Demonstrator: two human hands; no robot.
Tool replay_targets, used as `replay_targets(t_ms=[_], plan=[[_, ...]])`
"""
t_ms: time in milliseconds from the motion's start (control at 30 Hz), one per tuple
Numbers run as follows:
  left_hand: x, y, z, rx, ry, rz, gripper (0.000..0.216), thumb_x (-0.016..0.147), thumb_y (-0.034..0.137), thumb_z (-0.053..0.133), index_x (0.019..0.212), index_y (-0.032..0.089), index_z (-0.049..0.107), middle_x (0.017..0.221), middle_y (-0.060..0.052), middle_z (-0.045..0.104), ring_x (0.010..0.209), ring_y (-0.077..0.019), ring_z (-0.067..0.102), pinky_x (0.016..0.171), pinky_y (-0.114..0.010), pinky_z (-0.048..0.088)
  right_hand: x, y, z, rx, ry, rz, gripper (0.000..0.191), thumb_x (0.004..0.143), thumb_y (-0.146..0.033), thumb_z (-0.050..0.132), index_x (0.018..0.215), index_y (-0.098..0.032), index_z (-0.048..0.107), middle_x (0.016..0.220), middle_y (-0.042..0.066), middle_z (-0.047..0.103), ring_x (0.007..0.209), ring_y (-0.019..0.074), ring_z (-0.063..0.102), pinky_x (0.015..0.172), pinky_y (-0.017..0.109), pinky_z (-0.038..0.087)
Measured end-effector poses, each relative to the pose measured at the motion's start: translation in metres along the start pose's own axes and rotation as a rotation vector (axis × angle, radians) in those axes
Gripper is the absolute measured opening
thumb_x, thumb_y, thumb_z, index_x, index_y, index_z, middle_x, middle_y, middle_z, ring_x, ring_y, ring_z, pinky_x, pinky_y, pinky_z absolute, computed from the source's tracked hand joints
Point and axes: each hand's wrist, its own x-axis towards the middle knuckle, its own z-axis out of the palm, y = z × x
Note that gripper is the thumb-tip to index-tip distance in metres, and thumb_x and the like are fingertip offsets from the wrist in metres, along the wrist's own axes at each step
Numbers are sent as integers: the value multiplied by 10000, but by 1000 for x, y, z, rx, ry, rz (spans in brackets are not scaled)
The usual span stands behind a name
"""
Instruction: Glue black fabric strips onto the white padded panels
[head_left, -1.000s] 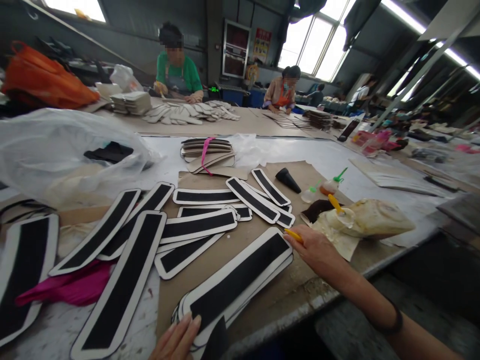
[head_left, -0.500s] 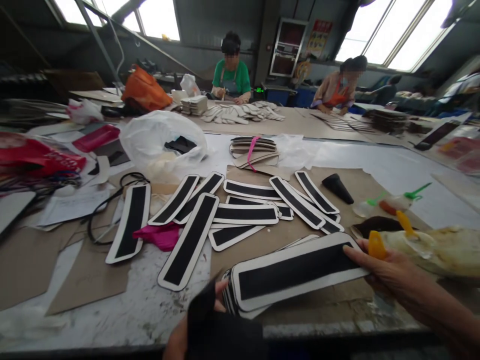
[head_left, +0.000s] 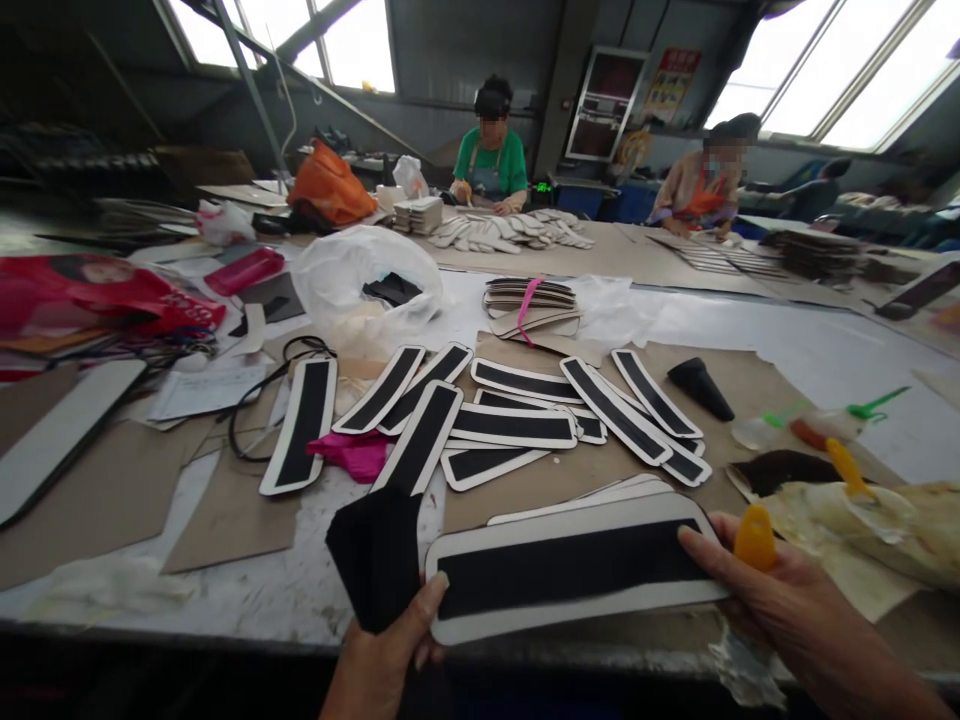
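Black-centred strip (head_left: 570, 565), long axis sideways, right end higher in view

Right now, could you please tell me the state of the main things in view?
Left hand, gripping held strip and black pieces
Right hand, gripping held strip and yellow handle
Held strip, gripped at both ends
Loose strips, overlapping
Bundle, tied with pink band
Black cone, on its side

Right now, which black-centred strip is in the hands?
The frontmost strip: it alone has the left hand at one end and the right hand at the other.
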Motion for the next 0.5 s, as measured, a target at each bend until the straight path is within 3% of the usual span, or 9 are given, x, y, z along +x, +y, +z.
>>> replay_targets(t_ms=[100, 200, 267, 400, 500], plan=[[2, 0, -6, 86, 101, 33, 334, 511, 399, 786, 623, 155, 587, 404, 50, 489, 400, -121, 465, 413, -230, 377, -4, 7, 6, -46, -9, -12, 456, 609, -618, 624, 703, -228, 407, 485, -96, 275, 416, 77, 257, 375, 213, 214], [-3, 7, -5, 53, 82, 54, 283, 525, 346, 786, 650, 154, 621, 405, 43, 520, 445, -165, 541, 464, -258, 439, -5, 13, 10, -69, -10, -5, 466, 603, -640, 605, 692, -231, 401, 460, -99, 255, 396, 79, 249, 363, 216, 194], [-9, 13, -2, -11, 56, 34, 286, 551, 291, 779, 766, 157, 648, 486, 26, 598, 568, -200, 618, 545, -270, 493, -6, 16, 12, -58, -24, 21, 475, 593, -646, 611, 680, -230, 398, 453, -98, 264, 389, 76, 262, 360, 212, 206], [-18, 23, 2, -190, -16, -128, 424, 634, 186, 721, 1040, 177, 600, 832, -33, 717, 816, -231, 665, 659, -296, 542, -8, 22, 19, 125, -81, 68, 432, 603, -582, 658, 693, -225, 431, 487, -77, 369, 404, 79, 341, 378, 205, 279], [-19, 25, 1, -230, -26, -252, 439, 674, 172, 684, 1099, 141, 582, 904, -77, 719, 865, -257, 664, 688, -328, 559, -7, 26, 26, 249, -113, 83, 400, 608, -543, 676, 667, -223, 442, 483, -77, 386, 380, 71, 342, 367, 199, 279]])
